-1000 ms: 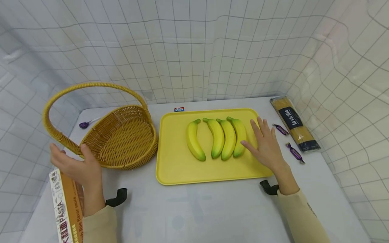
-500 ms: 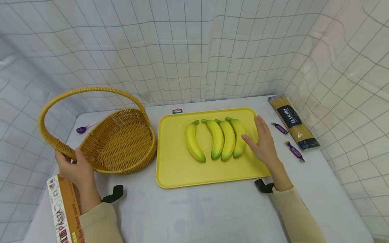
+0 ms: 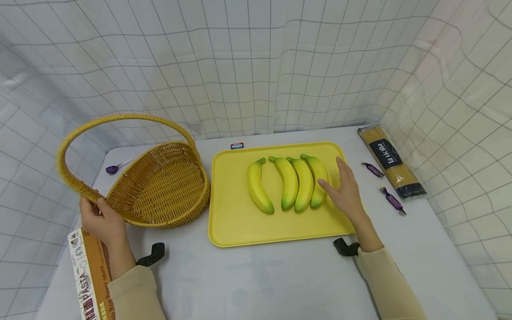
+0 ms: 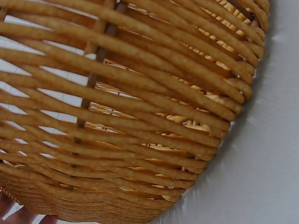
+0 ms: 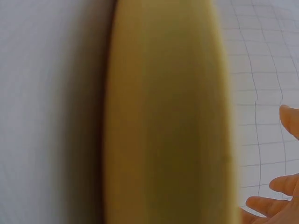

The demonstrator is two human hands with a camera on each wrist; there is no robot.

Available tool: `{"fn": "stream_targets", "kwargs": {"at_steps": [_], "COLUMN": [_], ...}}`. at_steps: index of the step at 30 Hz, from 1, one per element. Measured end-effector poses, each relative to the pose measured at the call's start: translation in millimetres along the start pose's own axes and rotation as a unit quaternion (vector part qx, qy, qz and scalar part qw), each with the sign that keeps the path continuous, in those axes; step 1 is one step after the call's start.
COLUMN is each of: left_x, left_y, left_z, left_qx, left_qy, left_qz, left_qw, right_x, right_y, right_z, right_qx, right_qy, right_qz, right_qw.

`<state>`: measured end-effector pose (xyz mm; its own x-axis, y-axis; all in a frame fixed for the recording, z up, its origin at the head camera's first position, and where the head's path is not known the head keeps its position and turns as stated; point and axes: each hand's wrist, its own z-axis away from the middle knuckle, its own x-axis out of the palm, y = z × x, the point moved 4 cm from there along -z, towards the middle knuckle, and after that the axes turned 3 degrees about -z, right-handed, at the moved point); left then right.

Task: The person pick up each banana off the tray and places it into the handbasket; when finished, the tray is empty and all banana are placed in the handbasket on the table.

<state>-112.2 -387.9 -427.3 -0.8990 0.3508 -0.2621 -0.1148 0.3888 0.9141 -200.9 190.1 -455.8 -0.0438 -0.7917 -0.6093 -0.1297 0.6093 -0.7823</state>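
A wicker basket [image 3: 168,191] sits just left of a yellow tray [image 3: 240,230]. On the side away from the tray, the left hand [image 3: 104,222] grips the basket near the base of its handle [image 3: 132,117]. Over the tray's right edge, the right hand [image 3: 346,195] has its thumb wide of straight fingers, near four bananas [image 3: 306,184] lying on the tray; whether touching, I cannot tell.

"What is worn here?"
"A beige left sleeve [image 3: 134,293], between seven and eight o'clock, and a beige right sleeve [image 3: 386,278], between four and five."
"And the wrists?"
"Left, a bent black piece [image 3: 154,254]; right, a similar one [image 3: 346,248]. The left hand [image 3: 105,224] and right hand [image 3: 346,194] are bare."
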Motion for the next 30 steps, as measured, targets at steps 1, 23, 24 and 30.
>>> {"fn": "stream_targets", "kwargs": {"at_steps": [1, 23, 24, 30], "left_x": [0.2, 1.9, 1.8, 1.4], "left_y": [-0.7, 14.1, 15.1, 9.0], "left_z": [-0.3, 5.2, 5.6, 3.1], "left_qx": [0.001, 0.005, 0.002, -0.001], "left_qy": [0.002, 0.027, 0.027, 0.015], "left_qz": [-0.001, -0.018, -0.019, -0.020], "left_qw": [1.0000, 0.9995, 0.9995, 0.9997], "right_x": [0.8, 21.0, 21.6, 25.4], "right_y": [1.1, 12.3, 12.3, 14.5], "right_z": [-0.2, 2.0, 2.0, 2.1], "right_qx": [0.004, 0.022, 0.023, 0.029], "right_qy": [-0.003, -0.032, -0.033, -0.039], "right_qz": [-0.003, 0.001, 0.002, 0.009], "right_qw": [1.000, 0.999, 0.999, 0.999]}}
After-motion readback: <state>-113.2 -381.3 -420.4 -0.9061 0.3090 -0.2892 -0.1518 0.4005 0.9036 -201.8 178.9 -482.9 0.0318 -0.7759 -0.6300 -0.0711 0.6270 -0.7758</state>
